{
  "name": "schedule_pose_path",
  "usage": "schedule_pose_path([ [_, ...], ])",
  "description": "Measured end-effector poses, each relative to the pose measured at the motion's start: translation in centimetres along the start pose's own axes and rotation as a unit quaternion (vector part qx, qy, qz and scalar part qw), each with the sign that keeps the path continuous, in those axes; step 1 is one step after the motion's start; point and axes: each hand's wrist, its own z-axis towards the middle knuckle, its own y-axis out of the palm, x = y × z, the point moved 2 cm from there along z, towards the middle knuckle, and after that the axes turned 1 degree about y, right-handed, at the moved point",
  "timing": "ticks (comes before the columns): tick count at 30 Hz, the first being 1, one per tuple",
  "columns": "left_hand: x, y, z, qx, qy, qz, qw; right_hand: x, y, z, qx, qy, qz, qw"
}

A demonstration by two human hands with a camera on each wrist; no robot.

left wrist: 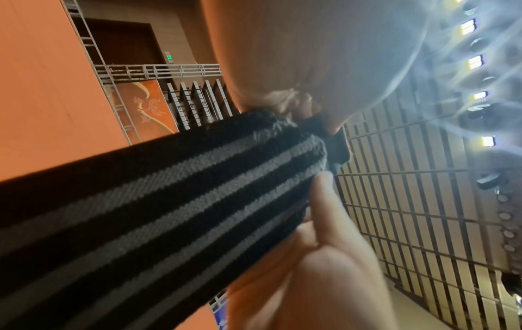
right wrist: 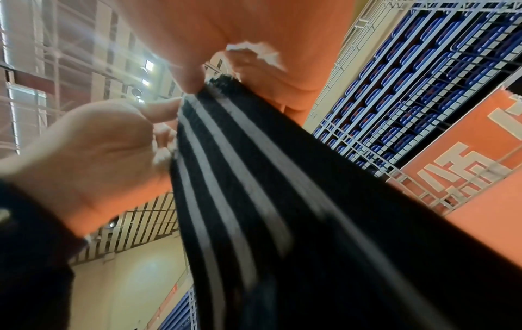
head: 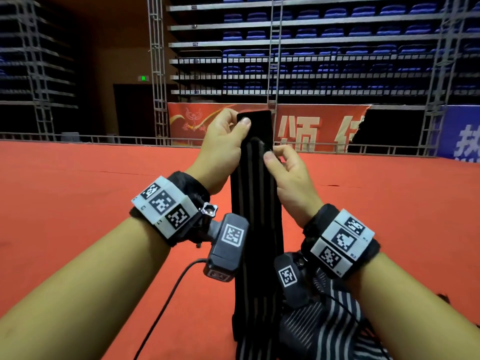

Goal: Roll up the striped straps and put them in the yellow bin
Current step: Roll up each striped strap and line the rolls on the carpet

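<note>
A black strap with grey stripes (head: 255, 229) is held up upright in front of me, its lower length hanging toward the floor. My left hand (head: 241, 126) grips its plain black top end (head: 257, 120), thumb on the near face and fingers behind. Just below, my right hand (head: 272, 153) pinches the strap's right edge. The left wrist view shows the strap (left wrist: 169, 201) running to the pinching fingers (left wrist: 324, 194). In the right wrist view the strap (right wrist: 268, 178) fills the middle, with the left hand (right wrist: 93, 151) at its edge. No yellow bin is in view.
More striped straps (head: 324, 328) lie bunched on the red floor (head: 78, 190) at the lower right, under my right wrist. A black cable (head: 166, 300) trails from the left wrist camera. A rail, banners and blue stadium seats stand far behind.
</note>
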Motion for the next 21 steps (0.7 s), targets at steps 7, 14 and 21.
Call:
schedule_pose_path([
  [7, -1.5, 1.0, -2.4, -0.015, -0.047, 0.004, 0.999, -2.0, -0.3, 1.2, 0.007, -0.063, -0.034, 0.997],
  [14, -6.9, 1.9, -7.0, -0.125, -0.097, 0.035, 0.987, -3.7, -2.5, 3.2, 0.110, -0.078, -0.059, 0.989],
  [21, -8.1, 1.8, -8.0, -0.161, -0.125, 0.050, 0.978, -3.6, -2.8, 3.2, 0.124, -0.101, -0.068, 0.985],
])
